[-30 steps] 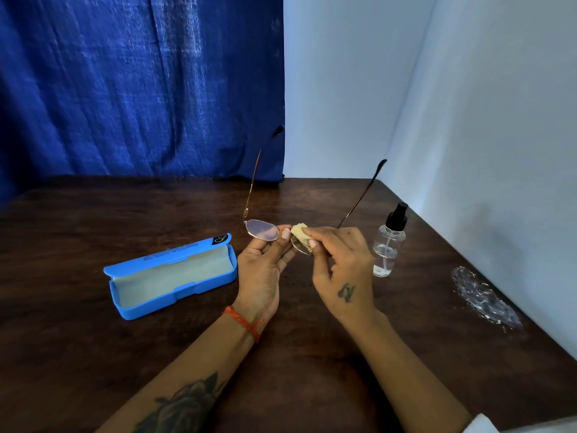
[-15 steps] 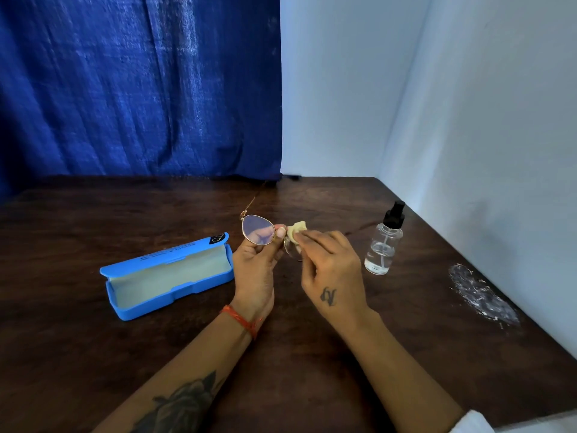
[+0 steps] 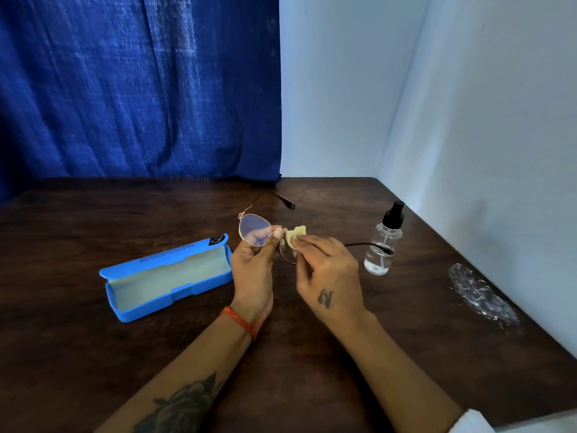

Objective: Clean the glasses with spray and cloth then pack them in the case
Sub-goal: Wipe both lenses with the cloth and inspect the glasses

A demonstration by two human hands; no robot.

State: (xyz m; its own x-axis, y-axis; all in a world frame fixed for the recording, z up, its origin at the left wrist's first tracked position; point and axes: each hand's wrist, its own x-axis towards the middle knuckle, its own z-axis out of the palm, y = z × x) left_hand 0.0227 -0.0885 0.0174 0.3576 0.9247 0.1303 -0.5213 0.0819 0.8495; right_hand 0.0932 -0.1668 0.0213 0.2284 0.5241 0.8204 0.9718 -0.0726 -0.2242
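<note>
Dark wood makes up the desk (image 3: pixel 93 354), which runs back to a blue curtain (image 3: pixel 131 89) and a pale wall. On its left part lies the blue glasses case (image 3: pixel 168 273), lid open, pale lining showing. To the right stands a clear spray bottle (image 3: pixel 383 245) with a black pump top, upright, and near the right edge sits a silvery crumpled wrapper (image 3: pixel 480 295). Held above the desk between case and bottle are the gold-rimmed glasses (image 3: pixel 254 230), temples unfolded. The left hand (image 3: pixel 253 270) pinches the frame at the bridge, thumb and fingers curled round it. The right hand (image 3: pixel 327 273) pinches a small cream cloth (image 3: pixel 295 235) against the other lens, its fingers bent.
</note>
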